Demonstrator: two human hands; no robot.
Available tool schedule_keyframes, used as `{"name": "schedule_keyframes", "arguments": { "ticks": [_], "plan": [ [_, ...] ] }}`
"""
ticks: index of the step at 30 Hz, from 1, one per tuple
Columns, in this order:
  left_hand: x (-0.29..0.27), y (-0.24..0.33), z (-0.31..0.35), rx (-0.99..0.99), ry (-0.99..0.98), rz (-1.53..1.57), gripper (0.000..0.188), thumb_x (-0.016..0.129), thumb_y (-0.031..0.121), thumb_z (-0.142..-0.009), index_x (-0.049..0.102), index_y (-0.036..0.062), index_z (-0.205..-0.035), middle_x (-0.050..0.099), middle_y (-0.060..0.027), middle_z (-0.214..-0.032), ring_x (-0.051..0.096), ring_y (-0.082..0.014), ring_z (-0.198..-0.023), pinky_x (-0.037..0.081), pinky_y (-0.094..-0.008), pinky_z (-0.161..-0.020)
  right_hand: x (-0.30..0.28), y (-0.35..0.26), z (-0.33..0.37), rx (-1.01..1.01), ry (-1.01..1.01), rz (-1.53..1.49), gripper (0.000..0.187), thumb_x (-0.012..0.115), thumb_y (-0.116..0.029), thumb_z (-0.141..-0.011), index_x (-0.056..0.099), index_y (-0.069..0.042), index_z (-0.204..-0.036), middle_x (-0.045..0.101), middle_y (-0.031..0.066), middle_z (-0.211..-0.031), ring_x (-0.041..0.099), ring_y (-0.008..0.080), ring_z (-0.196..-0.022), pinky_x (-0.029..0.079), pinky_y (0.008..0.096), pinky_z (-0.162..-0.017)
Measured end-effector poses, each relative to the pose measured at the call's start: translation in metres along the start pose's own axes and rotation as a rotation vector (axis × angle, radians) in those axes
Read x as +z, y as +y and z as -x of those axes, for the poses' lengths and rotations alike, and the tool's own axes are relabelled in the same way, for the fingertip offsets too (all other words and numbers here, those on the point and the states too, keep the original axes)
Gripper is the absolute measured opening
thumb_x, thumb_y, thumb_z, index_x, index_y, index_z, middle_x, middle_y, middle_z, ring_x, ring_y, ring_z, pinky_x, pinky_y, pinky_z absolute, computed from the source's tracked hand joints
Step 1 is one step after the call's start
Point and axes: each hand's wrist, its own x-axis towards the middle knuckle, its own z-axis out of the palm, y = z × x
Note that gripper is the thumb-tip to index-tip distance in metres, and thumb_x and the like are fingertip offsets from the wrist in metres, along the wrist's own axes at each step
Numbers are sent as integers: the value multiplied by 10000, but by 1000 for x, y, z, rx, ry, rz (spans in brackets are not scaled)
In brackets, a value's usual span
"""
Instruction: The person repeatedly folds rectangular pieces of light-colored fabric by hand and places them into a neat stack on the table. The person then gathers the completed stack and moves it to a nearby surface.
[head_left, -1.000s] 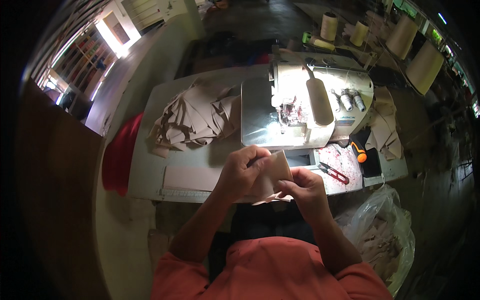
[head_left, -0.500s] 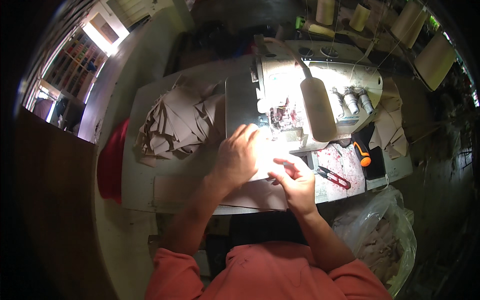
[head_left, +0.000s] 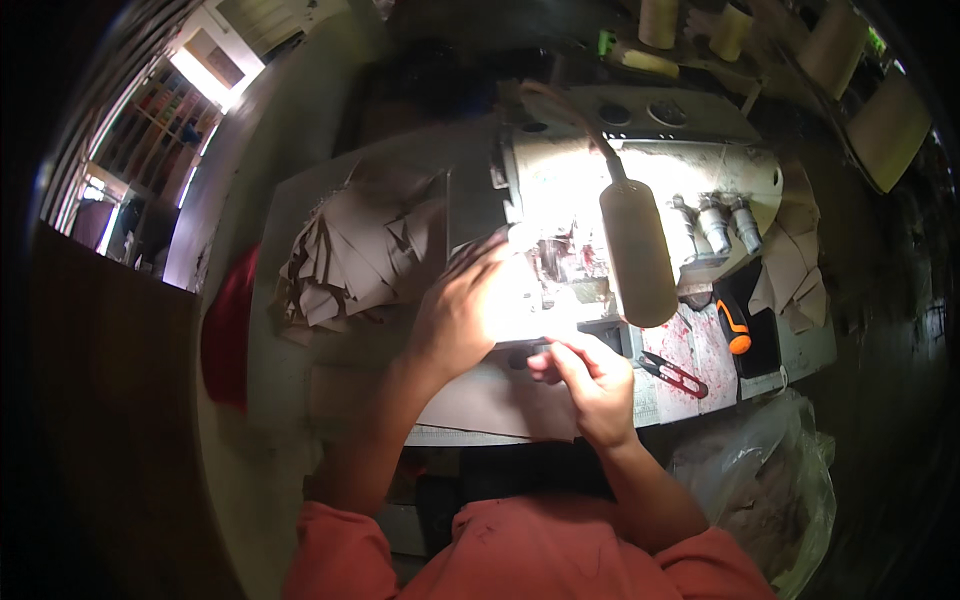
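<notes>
My left hand (head_left: 462, 318) reaches toward the front of a sewing machine (head_left: 735, 175), its fingers stretched out and lying rather flat beside the needle area. My right hand (head_left: 595, 388) is nearer the table's front edge, thumb and forefinger pressed together in a pinch. Glare from the lamp (head_left: 638, 255) washes out the space between the hands and whatever the pinch holds. A flat beige fabric piece (head_left: 490, 400) lies along the table's front edge, below both hands.
Left of the machine lies a heap of beige fabric pieces (head_left: 350, 250). Red-handled thread snips (head_left: 675, 375) and an orange-and-black-handled tool (head_left: 735, 325) lie at the right. A clear plastic bag (head_left: 800, 480) hangs below the table's right side. Thread cones (head_left: 657, 22) stand behind.
My left hand's fingers have straightened and reach closer to the machine. My right hand's fingers have drawn together into a tighter pinch. The whole view has shifted slightly.
</notes>
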Motion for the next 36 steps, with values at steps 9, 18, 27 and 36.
{"name": "schedule_keyframes", "arguments": {
  "ticks": [9,18,27,36],
  "plan": [
    [5,-75,-62,41,-8,-468,376,458,281,-809,449,132,-1154,397,-72,-1237,347,-276,-1141,299,-486,-901,-24,3,42,3,6,74,166,442,-53,-842,531,37,-949,600,104,-755,577,133,-668,455,218,-603],
    [0,12,58,71,277,-149,15,515,46,-745,517,31,-744,511,-90,-671,481,-226,-654,393,-324,-614,-63,2,66,48,99,158,164,444,-59,-839,517,40,-946,594,108,-757,564,123,-643,451,211,-593],
    [93,43,120,-90,65,-192,92,512,153,-752,472,73,-728,445,-63,-727,428,-223,-712,321,-337,-631,-59,4,65,123,21,178,197,441,-65,-835,477,37,-1000,590,104,-785,558,112,-641,442,208,-582],
    [91,43,113,-129,118,-67,79,515,134,-757,491,59,-758,473,-72,-755,455,-221,-745,336,-327,-655,-50,5,61,206,9,217,227,461,-91,-827,465,30,-1019,586,90,-805,548,101,-636,423,198,-542]
  ]
}}
